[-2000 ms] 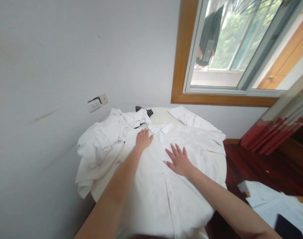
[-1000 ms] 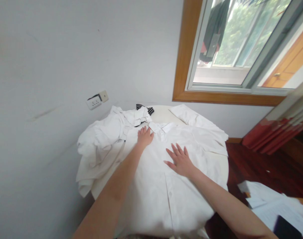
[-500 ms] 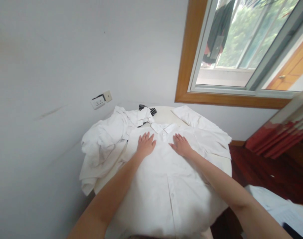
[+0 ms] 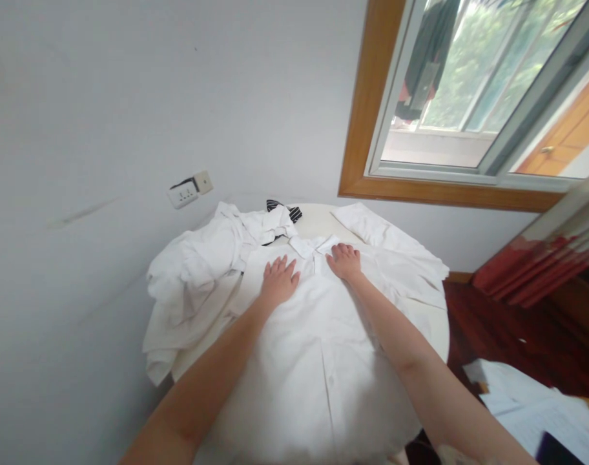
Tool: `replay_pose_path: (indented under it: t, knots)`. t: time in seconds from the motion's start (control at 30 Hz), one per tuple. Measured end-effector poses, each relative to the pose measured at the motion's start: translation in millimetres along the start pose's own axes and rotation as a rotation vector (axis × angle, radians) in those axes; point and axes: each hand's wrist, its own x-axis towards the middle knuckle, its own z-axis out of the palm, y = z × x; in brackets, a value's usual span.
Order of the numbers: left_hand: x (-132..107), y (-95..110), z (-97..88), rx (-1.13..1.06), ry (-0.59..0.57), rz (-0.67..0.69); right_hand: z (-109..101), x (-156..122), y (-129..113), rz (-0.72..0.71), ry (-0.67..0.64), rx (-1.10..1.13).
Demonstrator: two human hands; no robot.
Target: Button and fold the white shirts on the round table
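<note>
A white button-up shirt [image 4: 299, 349] lies spread face up over a round cream table [image 4: 318, 219], its collar toward the wall and its lower edge toward me. My left hand [image 4: 279, 283] rests flat on the shirt's chest, left of the button line, fingers spread. On the other side, just below the collar, my right hand [image 4: 343, 260] lies on the cloth with its fingers apart. Neither hand grips anything. To the left of the shirt is a crumpled heap of white clothing [image 4: 197, 261], with a black striped piece of cloth [image 4: 289, 210] behind it.
A wall with a socket [image 4: 183, 194] stands behind and left of the table. At the right are a wood-framed window [image 4: 449, 187] and a red and cream curtain [image 4: 522, 271]. Papers [image 4: 531, 400] and a dark flat object [image 4: 556, 450] sit low at the right.
My right hand has slid up and slightly left, closer to the collar. The left hand stays on the chest of the shirt. The view has shifted a little.
</note>
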Motion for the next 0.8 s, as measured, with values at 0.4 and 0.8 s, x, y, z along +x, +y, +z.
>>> replay_pose_path:
  t: [0.4, 0.8]
  knots:
    - [-0.1, -6.2, 0.5, -0.033, -0.016, 0.027, 9.4, 8.2, 9.1, 0.096, -0.03, 0.051]
    - [-0.2, -8.2, 0.7, -0.042, -0.033, 0.025, 2.0, 11.9, 16.1, 0.048, -0.038, 0.013]
